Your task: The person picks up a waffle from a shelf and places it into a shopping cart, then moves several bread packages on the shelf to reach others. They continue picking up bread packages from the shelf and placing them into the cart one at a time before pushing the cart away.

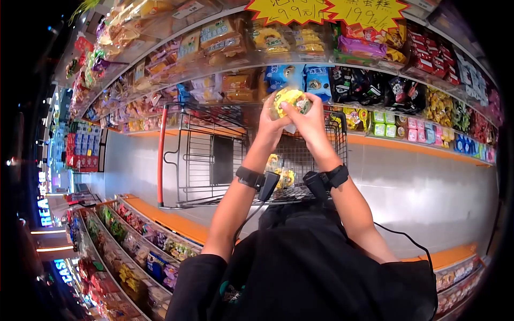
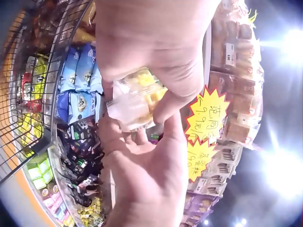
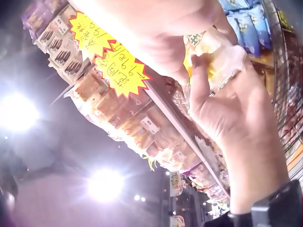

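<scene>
Both hands hold one clear plastic food packet [image 1: 289, 100] with yellow contents and a green-and-white label, above the shopping cart and in front of the shelves. My left hand [image 1: 271, 122] grips its left side and my right hand [image 1: 310, 116] its right side, thumbs toward me. In the left wrist view, the packet's clear wrapping [image 2: 135, 101] shows between the two hands, its yellow pieces partly covered by fingers. From the right wrist, a whitish end of the packet [image 3: 229, 59] sticks out past the fingers. Similar yellow packets [image 1: 285, 178] lie in the cart below.
The wire shopping cart [image 1: 187, 160] with a red handle [image 1: 161, 155] stands under my arms. Shelves of bagged snacks [image 1: 230, 37] curve ahead, with blue bags [image 1: 318, 80] right behind the hands and yellow price signs [image 1: 365, 13] above. Another shelf row [image 1: 134, 241] stands lower left.
</scene>
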Demonstrator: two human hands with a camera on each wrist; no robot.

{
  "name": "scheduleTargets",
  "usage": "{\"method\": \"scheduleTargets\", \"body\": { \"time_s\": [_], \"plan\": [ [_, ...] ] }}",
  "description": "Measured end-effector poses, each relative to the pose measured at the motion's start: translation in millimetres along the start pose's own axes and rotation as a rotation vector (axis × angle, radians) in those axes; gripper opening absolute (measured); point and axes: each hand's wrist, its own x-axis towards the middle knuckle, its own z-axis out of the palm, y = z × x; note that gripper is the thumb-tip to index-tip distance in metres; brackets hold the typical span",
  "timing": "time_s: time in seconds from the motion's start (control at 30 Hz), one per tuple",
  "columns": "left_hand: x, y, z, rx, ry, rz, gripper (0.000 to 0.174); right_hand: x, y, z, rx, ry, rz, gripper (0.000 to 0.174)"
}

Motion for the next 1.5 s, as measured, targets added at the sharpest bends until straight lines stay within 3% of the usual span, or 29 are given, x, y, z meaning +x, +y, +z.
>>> {"method": "scheduleTargets", "body": {
  "time_s": [0.07,0.17,0.27,0.43,0.6,0.67,0.8,0.87,1.03,1.13,1.27,1.4,1.47,1.5],
  "plan": [
    [3,3,3,-0.045,-0.074,0.019,0.081,-2,-26,-9,0.184,-0.07,0.145,0.077],
    [3,12,14,-0.189,-0.052,-0.049,0.07,10,-13,-12,0.391,-0.026,0.273,0.073],
    [12,12,21,-0.23,-0.023,-0.057,0.059,16,-10,-19,0.442,0.058,0.276,0.066],
    [28,-3,25,-0.201,0.053,-0.001,0.04,22,4,-31,0.593,0.206,0.231,0.039],
    [33,-3,13,-0.211,0.115,-0.013,0.031,34,-2,-58,0.747,0.017,0.243,0.031],
    [30,0,5,-0.165,0.134,-0.026,0.031,39,-13,-63,0.64,0.056,0.277,0.038],
    [33,1,5,-0.033,0.193,-0.025,0.029,50,0,-45,0.363,-0.054,0.124,0.051],
    [36,0,7,0.009,0.22,-0.003,0.028,48,-2,-33,0.213,-0.049,0.062,0.049],
    [38,7,10,-0.228,0.292,0.069,0.032,46,0,-24,0.504,0.017,0.164,0.042],
    [35,8,4,-0.355,0.185,0.067,0.036,42,-3,-30,0.787,-0.003,0.299,0.034],
    [29,13,7,-0.318,0.187,0.055,0.037,37,-5,-38,0.847,0.028,0.252,0.027],
    [31,8,7,-0.241,0.183,0.047,0.034,36,-8,-39,0.732,0.0,0.191,0.024],
    [29,8,18,-0.118,0.236,0.024,0.029,38,-7,-38,0.557,-0.033,0.113,0.037],
    [31,2,17,-0.039,0.145,0.048,0.031,41,-5,-37,0.464,-0.038,0.086,0.044]
  ]
}}
